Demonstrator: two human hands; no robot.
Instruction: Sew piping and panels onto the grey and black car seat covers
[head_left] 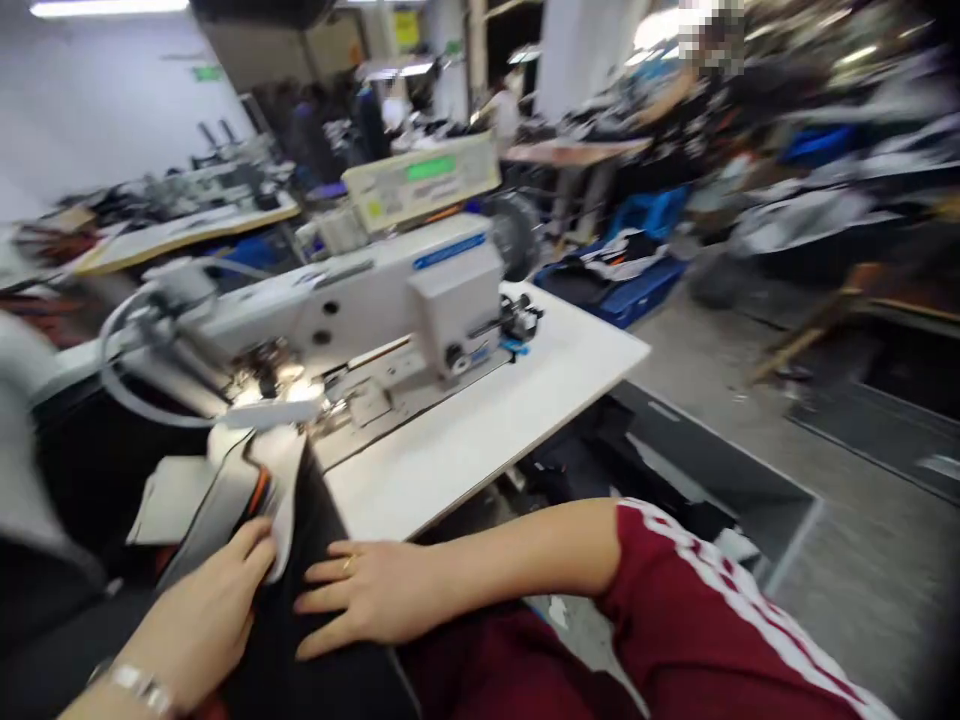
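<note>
My left hand [214,600], with a bracelet at the wrist, is closed on the edge of a layered fabric piece [225,490] in grey, white and black with an orange strip. Its fingertips are partly hidden by the folds. Spread fingers of my right hand [367,590], one wearing a ring, lie flat on the black cloth [315,520] just to the right. The cloth runs up to the lit needle area of a white sewing machine [330,310], whose needle I cannot make out.
The white machine table [517,400] extends right, below a control panel [424,180] with a green display. A grey bin [720,470] with dark cloth stands beneath it. Behind are a blue crate [645,285], a blue stool [649,210] and a person [697,110] at another table.
</note>
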